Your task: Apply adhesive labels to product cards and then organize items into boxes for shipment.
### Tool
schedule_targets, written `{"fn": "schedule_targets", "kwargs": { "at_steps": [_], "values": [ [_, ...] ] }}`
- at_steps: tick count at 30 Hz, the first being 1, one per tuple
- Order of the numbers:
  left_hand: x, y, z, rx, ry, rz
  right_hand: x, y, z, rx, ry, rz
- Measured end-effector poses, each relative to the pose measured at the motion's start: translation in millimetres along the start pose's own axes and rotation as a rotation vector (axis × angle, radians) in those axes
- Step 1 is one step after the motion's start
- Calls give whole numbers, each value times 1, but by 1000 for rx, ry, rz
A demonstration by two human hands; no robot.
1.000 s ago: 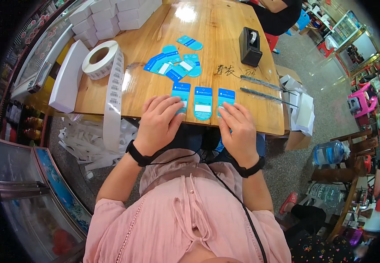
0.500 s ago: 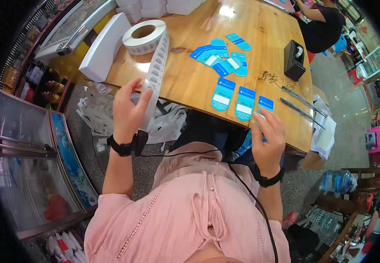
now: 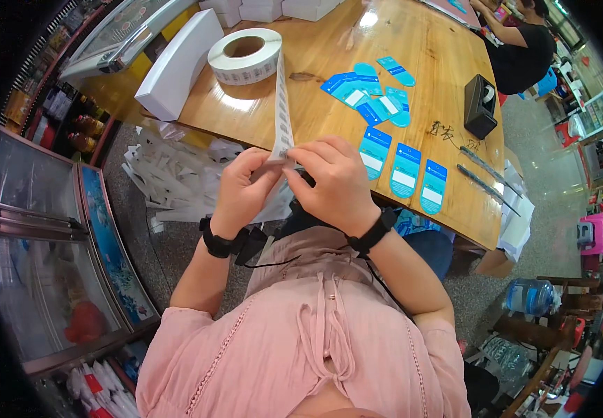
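A white roll of printed labels [image 3: 244,61] stands on the wooden table, its strip of labels [image 3: 282,115] running down past the near edge. My left hand [image 3: 246,195] is closed on the strip's lower part, thumb and fingers pinching it. My right hand [image 3: 336,182] meets it there, fingertips pinched at the strip's right edge; whether a single label is lifted is hidden. To the right, three blue and teal cards with rounded ends lie in a slanted row: the left card [image 3: 374,155], the middle card [image 3: 406,167] and the right card [image 3: 434,187].
More cards [image 3: 361,94] lie loosely piled farther back. At the right are a black tape dispenser [image 3: 480,108] and two dark thin rods [image 3: 486,187]. A white box [image 3: 179,66] stands at the left edge. Another person [image 3: 521,52] sits at the far right.
My right hand has left the rightmost card and moved left to the label strip, uncovering that card. My left hand has shifted right and lower, and the strip hangs straighter.
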State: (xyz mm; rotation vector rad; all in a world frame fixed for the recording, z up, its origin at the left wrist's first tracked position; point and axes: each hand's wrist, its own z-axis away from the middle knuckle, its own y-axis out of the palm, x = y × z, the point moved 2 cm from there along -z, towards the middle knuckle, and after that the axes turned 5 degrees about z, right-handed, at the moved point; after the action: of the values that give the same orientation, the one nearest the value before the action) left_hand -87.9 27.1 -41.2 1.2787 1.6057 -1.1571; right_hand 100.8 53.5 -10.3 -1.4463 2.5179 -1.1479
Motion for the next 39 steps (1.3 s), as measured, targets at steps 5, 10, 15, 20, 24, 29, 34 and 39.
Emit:
{"fn": "schedule_targets", "kwargs": {
  "at_steps": [5, 10, 15, 20, 24, 29, 34, 39],
  "values": [
    [-1, -7, 1, 36, 68, -84, -6, 13, 0, -9, -73, 15],
    [-21, -4, 1, -197, 363, -442, -7, 5, 1, -80, -62, -5],
    [-52, 0, 8, -200, 474, -409, -1, -24, 2, -128, -152, 102],
    [-49, 22, 4, 42, 130, -116, 6, -47, 14, -93, -190, 146],
    [-50, 34, 3, 63, 161, -41, -5, -70, 29, -89, 93, -41],
    [-51, 64, 1, 141, 272, 8, -22, -87, 57, 13, 710, -565],
    [-51, 97, -5, 245, 313, 11, -27, -113, 79, -109, 787, -601],
    [-57, 137, -13, 366, 325, -96, -53, -159, 98, -233, 1030, -608]
  ]
}}
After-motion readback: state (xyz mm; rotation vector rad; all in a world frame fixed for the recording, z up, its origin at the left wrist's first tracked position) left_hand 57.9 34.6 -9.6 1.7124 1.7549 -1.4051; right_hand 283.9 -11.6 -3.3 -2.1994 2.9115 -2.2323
